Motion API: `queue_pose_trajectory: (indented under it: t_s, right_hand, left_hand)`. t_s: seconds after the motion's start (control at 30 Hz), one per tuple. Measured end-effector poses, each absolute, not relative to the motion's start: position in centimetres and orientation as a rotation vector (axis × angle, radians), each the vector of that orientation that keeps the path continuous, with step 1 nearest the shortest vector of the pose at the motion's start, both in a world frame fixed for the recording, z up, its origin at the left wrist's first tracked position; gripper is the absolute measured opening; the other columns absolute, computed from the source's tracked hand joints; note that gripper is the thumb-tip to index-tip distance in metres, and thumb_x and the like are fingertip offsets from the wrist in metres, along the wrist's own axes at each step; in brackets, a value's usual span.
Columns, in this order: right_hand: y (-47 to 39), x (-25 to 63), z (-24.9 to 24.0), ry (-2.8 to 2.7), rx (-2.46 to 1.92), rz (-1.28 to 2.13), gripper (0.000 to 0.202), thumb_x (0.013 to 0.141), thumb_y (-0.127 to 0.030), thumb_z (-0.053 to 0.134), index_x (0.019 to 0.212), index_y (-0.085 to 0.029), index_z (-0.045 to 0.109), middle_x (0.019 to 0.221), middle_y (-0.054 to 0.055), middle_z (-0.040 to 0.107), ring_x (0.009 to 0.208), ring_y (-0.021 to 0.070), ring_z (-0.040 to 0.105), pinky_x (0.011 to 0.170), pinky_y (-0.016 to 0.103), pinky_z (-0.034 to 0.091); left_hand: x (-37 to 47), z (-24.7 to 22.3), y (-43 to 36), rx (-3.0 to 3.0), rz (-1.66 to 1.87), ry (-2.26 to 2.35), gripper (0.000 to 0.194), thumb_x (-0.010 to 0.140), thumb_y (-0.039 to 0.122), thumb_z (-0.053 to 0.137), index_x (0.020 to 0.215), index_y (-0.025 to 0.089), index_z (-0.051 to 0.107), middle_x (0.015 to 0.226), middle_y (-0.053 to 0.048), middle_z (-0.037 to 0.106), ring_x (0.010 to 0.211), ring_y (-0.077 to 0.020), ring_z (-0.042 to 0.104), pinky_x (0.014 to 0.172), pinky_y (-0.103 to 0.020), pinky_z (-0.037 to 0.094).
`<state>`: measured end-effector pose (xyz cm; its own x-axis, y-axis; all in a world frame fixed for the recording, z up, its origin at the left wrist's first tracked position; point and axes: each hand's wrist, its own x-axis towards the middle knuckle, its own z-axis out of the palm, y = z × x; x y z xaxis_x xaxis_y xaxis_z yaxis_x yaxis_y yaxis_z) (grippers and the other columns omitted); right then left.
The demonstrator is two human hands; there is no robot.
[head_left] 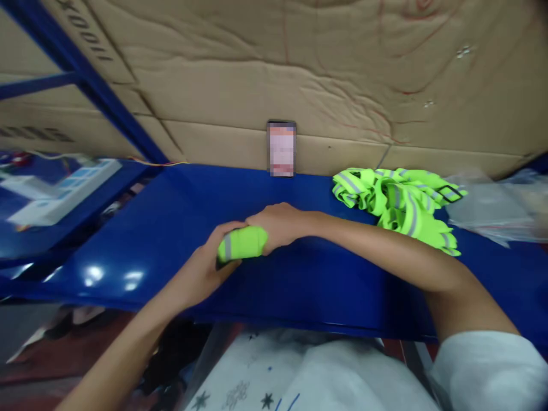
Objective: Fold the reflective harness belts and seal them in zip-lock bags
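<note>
Rolled green band (244, 244) sits pinched between your two hands, a short, plump, bright yellow-green roll with one grey stripe crossing it near its left end and something dark showing at its lower left. Its long axis lies sideways, roughly along the front edge of the blue table (192, 197), with the left end tipped slightly toward you and the blunt right end pointing at your right palm. Your left hand (208, 264) wraps the left end, its digits closed above and below it; your right hand (280, 225) curls around the far side and right end, most of its fingers hidden, and the two hands meet just behind the roll. You have it over the table, left of the middle, about midway between the front and back edges. Beyond your right hand, a phone (281, 149) stands at the back edge against the cardboard (214, 91). Farther right, near that same edge, lies a loose heap of green straps (396, 200) with grey stripes and a black buckle (452, 194), and clear plastic bags (490, 205) lie just beside it.
</note>
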<state>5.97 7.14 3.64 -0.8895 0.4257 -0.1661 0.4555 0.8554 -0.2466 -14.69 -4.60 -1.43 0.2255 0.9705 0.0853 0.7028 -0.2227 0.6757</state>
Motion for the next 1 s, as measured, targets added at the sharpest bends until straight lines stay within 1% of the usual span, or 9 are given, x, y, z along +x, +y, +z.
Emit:
queue_pose_trajectory:
  t_s: [0.1, 0.2, 0.3, 0.43, 0.53, 0.63, 0.77, 0.9, 1.0]
  right_hand:
    - [5.8, 7.0, 2.5, 3.041, 0.681, -0.396, 0.039, 0.086, -0.031, 0.071, 0.124, -0.024, 0.063, 0.115, 0.007, 0.075, 0.100, 0.0292, 0.073, 0.070, 0.035, 0.053]
    - [4.3, 8.0, 1.4, 3.165, 0.685, -0.260, 0.037, 0.092, -0.017, 0.057, 0.129, -0.019, 0.055, 0.125, 0.009, 0.071, 0.100, 0.0284, 0.073, 0.073, 0.040, 0.055]
    - [2.9, 8.9, 0.5, 3.219, 0.784, -0.231, 0.036, 0.095, -0.014, 0.052, 0.131, -0.017, 0.051, 0.130, 0.009, 0.068, 0.100, 0.0272, 0.073, 0.071, 0.040, 0.056]
    - [1.9, 10.0, 0.2, 3.247, 0.899, -0.457, 0.037, 0.098, -0.026, 0.056, 0.134, -0.018, 0.049, 0.138, 0.010, 0.064, 0.112, 0.0282, 0.070, 0.076, 0.039, 0.056]
    - [2.1, 11.0, 0.7, 3.195, 0.908, -0.772, 0.049, 0.096, -0.042, 0.064, 0.138, -0.021, 0.049, 0.141, 0.009, 0.064, 0.122, 0.0270, 0.067, 0.089, 0.037, 0.053]
    - [3.2, 11.7, 1.1, 3.044, 0.915, -1.047, 0.058, 0.089, -0.058, 0.071, 0.134, -0.025, 0.054, 0.133, 0.003, 0.070, 0.120, 0.0252, 0.068, 0.090, 0.033, 0.050]
    - [4.2, 11.5, 1.0, 2.980, 1.092, -1.115, 0.067, 0.080, -0.059, 0.080, 0.137, -0.031, 0.060, 0.133, 0.000, 0.071, 0.119, 0.0262, 0.068, 0.091, 0.031, 0.046]
    - [3.4, 10.9, 1.0, 2.914, 1.235, -1.076, 0.052, 0.078, -0.057, 0.080, 0.124, -0.034, 0.073, 0.117, -0.001, 0.077, 0.108, 0.0251, 0.070, 0.082, 0.029, 0.044]
    - [2.1, 11.5, 1.2, 2.956, 1.276, -1.015, 0.032, 0.083, -0.055, 0.076, 0.107, -0.034, 0.078, 0.100, -0.003, 0.077, 0.090, 0.0203, 0.070, 0.070, 0.026, 0.036]
  left_hand:
    - [-14.0, -1.8, -5.0, 1.917, 0.821, 1.592, 0.079, 0.082, 0.055, 0.074, 0.148, 0.034, 0.036, 0.146, -0.011, 0.055, 0.130, -0.0346, 0.061, 0.104, -0.051, 0.056]
    - [-13.3, -1.6, -4.5, 1.727, 0.843, 1.619, 0.091, 0.076, 0.061, 0.078, 0.151, 0.038, 0.032, 0.136, -0.009, 0.067, 0.121, -0.0367, 0.068, 0.100, -0.056, 0.060]
    - [-12.8, -1.1, -3.5, 1.795, 0.722, 1.580, 0.077, 0.075, 0.063, 0.078, 0.143, 0.041, 0.047, 0.132, -0.004, 0.072, 0.120, -0.0395, 0.069, 0.099, -0.060, 0.060]
    - [-12.7, -0.9, -2.5, 1.976, 0.697, 1.553, 0.059, 0.076, 0.066, 0.073, 0.131, 0.047, 0.059, 0.131, 0.004, 0.073, 0.120, -0.0414, 0.070, 0.098, -0.061, 0.061]
    - [-12.6, -1.3, -2.2, 2.026, 0.682, 1.530, 0.065, 0.076, 0.069, 0.071, 0.136, 0.051, 0.055, 0.130, 0.004, 0.073, 0.118, -0.0412, 0.071, 0.090, -0.056, 0.065]
    - [-11.9, -2.0, -2.0, 1.944, 0.677, 1.543, 0.079, 0.078, 0.067, 0.072, 0.149, 0.046, 0.044, 0.129, -0.002, 0.073, 0.112, -0.0393, 0.073, 0.080, -0.050, 0.068]
    - [-10.6, -2.6, -2.3, 1.878, 0.803, 1.433, 0.108, 0.080, 0.057, 0.079, 0.163, 0.042, 0.012, 0.158, -0.010, 0.051, 0.138, -0.0379, 0.058, 0.106, -0.057, 0.057]
    - [-9.9, -2.4, -3.0, 1.984, 0.839, 1.372, 0.123, 0.082, 0.049, 0.082, 0.163, 0.043, -0.011, 0.173, -0.018, 0.017, 0.142, -0.0383, 0.054, 0.104, -0.057, 0.057]
    - [-9.5, -2.2, -3.2, 2.126, 0.866, 1.344, 0.126, 0.082, 0.044, 0.084, 0.162, 0.045, -0.014, 0.173, -0.019, 0.015, 0.149, -0.0385, 0.044, 0.105, -0.055, 0.056]
